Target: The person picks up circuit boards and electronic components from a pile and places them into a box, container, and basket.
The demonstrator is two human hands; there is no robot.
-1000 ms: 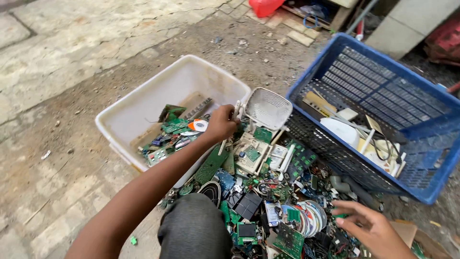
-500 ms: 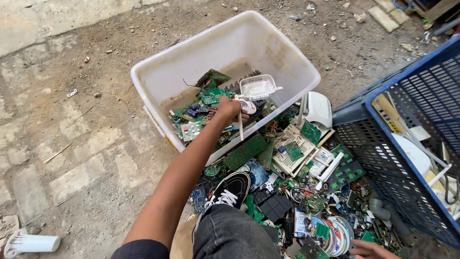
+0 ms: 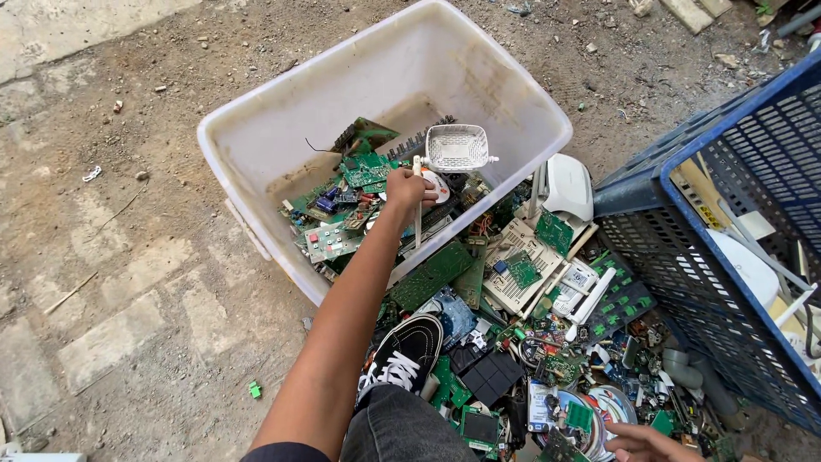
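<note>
Two hands appear. Your left hand [image 3: 408,188] closes around the thin antenna of a white perforated device shell [image 3: 456,147], holding it above the circuit boards [image 3: 342,214] inside the white plastic tub [image 3: 256,137]. Your right hand [image 3: 646,442] rests on the scrap pile [image 3: 547,342] beside the blue crate [image 3: 727,257]; its grip cannot be told.
</note>
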